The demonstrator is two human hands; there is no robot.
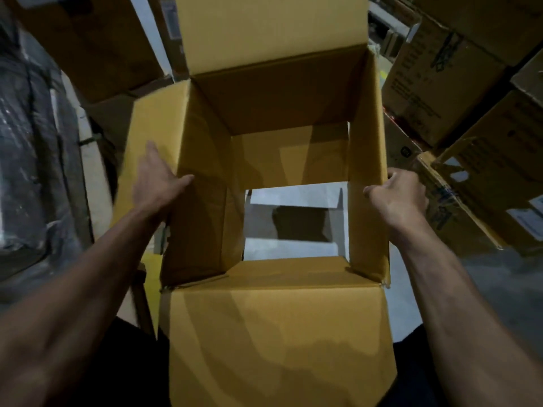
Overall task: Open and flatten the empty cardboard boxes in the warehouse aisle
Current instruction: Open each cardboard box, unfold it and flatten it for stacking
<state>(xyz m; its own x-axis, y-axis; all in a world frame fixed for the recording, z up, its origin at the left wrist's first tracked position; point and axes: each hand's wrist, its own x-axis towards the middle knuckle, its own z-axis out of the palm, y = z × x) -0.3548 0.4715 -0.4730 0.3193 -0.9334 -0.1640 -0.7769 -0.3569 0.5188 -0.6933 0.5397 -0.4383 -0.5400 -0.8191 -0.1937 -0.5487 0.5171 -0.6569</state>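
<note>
The cardboard box (282,177) stands open at both ends between your hands, floor showing through the bottom. Your left hand (158,183) lies flat, fingers straight, on the side flap; your right hand (402,195) grips the opposite wall's rim. Push diagonally—let opposite corners fold together—rather than squeezing straight inward.

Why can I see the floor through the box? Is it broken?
Not broken. The cardboard box has its bottom flaps open, so the pale floor shows through. The left hand presses its side flap; the right hand grips the right wall.
</note>
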